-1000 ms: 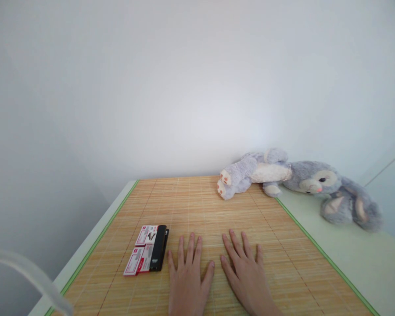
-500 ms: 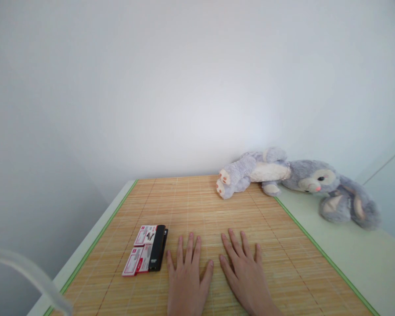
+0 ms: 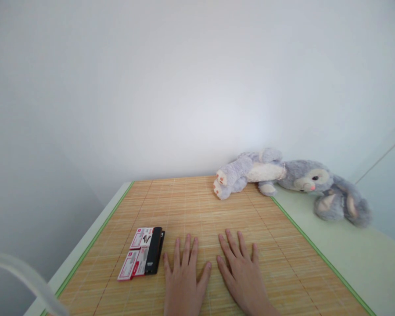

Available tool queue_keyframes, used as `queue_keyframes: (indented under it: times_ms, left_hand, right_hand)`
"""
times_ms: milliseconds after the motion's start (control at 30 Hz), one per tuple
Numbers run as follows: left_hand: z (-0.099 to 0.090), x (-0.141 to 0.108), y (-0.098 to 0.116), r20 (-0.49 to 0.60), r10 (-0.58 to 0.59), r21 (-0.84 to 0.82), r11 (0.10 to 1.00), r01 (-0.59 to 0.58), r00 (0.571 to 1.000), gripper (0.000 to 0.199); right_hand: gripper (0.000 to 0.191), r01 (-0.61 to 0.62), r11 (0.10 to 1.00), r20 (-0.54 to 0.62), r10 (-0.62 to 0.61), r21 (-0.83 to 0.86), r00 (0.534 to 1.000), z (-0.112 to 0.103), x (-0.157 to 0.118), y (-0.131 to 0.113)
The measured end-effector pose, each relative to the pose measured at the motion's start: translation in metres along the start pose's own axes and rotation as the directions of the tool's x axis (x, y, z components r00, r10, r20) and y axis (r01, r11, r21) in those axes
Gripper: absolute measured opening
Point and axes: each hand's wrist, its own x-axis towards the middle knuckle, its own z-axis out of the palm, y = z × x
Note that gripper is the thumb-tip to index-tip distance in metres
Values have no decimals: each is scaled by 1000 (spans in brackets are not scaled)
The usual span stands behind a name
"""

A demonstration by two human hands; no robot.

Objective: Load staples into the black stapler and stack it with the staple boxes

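Note:
My left hand [image 3: 184,281] lies flat on the bamboo mat [image 3: 184,210], fingers spread and holding nothing. To its right, my right hand [image 3: 242,274] also rests palm down with its fingers apart. Just left of my left hand is a black stapler [image 3: 154,251], lying on its side. Beside the stapler, touching or nearly so, are two small red and white boxes, the farther box [image 3: 141,238] showing a stapler picture and the nearer box [image 3: 133,264] mostly printed with labels. Neither hand touches them.
A grey plush rabbit [image 3: 266,172] lies on its side at the back right, against the wall [image 3: 184,87]. Pale table top [image 3: 355,245] shows beyond the mat's green edge. A white curved tube or cable [image 3: 26,281] crosses the lower left corner.
The whole view has shifted slightly, so everything appears a little farther left. Both hands stay flat on the mat, and the stapler and boxes keep their places.

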Motion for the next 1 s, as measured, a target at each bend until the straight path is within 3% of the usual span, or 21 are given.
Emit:
queue_keyframes:
  times_ms: [1000]
  left_hand:
    - [2,-2,0,-11,6,-11,1000,-6,1000,68]
  right_hand:
    - [58,-6,1000,16,6,5,1000,-1,1,0]
